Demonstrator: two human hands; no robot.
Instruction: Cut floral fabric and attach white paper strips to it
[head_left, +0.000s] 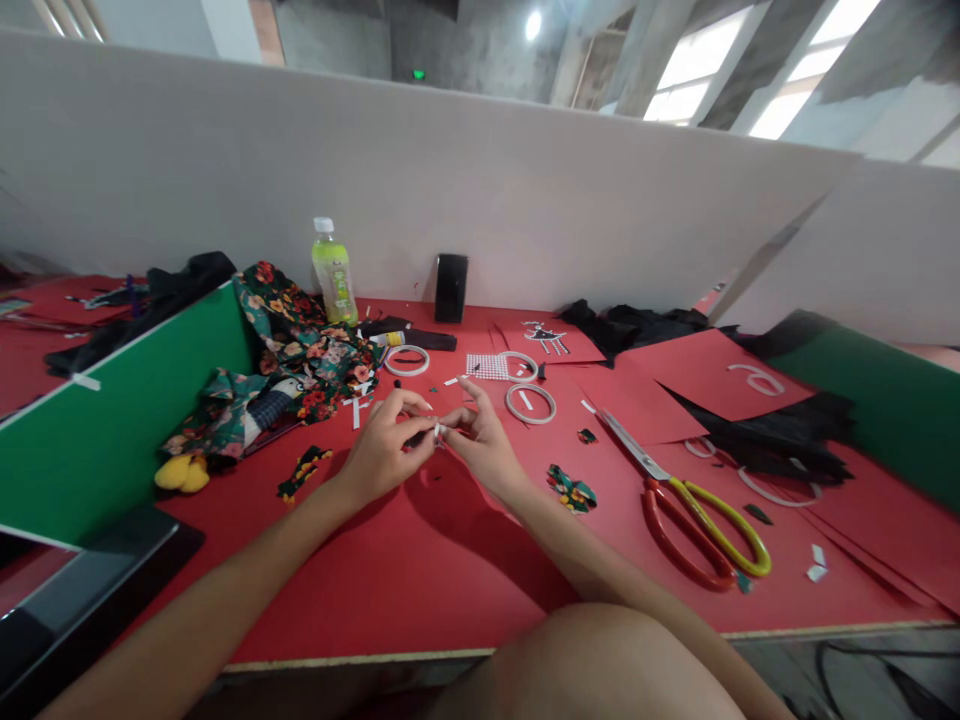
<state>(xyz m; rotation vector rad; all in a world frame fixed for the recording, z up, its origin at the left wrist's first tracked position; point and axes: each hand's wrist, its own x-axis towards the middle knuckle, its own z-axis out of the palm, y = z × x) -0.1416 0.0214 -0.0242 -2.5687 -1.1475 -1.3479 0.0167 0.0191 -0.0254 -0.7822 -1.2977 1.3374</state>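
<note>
Over the middle of the red table, my left hand and my right hand meet fingertip to fingertip. Between them is a small white and dark piece, too small to name, pinched from both sides. Some fingers of each hand are raised. Right of my right hand lies a floral fabric scrap; another dark floral scrap is left of my left hand. Beyond the hands are tape rolls and a sheet of white dots.
Large scissors with red and yellow handles lie at the right, blades slightly apart. A bottle, floral cloth and a black phone are at the back. Green dividers flank the table. Red paper lies right.
</note>
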